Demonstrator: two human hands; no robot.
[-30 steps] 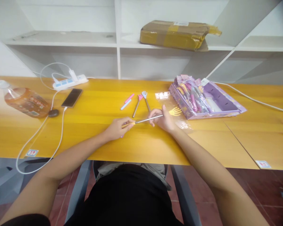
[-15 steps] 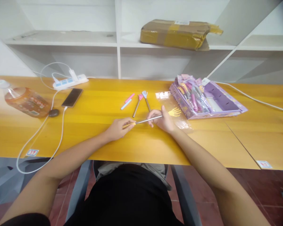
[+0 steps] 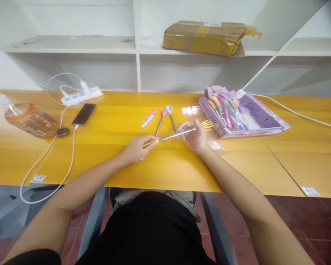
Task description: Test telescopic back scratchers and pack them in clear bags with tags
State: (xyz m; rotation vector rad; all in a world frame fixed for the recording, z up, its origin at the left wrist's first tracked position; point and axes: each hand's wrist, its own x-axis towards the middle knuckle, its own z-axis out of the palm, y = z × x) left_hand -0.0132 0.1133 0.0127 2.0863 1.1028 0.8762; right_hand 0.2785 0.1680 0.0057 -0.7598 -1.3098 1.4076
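Note:
A yellow back scratcher (image 3: 173, 136) with a metal rod is held between my hands, over the desk. My left hand (image 3: 138, 148) is closed round its yellow handle. The fingers of my right hand (image 3: 195, 137) are closed on the rod just below the yellow hand-shaped head (image 3: 206, 125). A small purple end shows under my left hand; what it belongs to is hidden. Beyond my hands lie a pink back scratcher (image 3: 163, 113) and a blue one (image 3: 169, 110). Left of them are a pink tube (image 3: 151, 114) and a blue tube (image 3: 147, 122).
A purple box (image 3: 260, 110) with several bagged back scratchers stands to the right, beside a clear plastic wrapper (image 3: 191, 111). On the left are a bottle (image 3: 31, 118), a phone (image 3: 84, 114) and a power strip (image 3: 82, 95) with cables. A taped parcel (image 3: 204, 38) rests on the shelf.
My right hand has turned, and the yellow head has risen and tilted slightly. My left hand keeps its hold on the handle. The purple end now shows more clearly.

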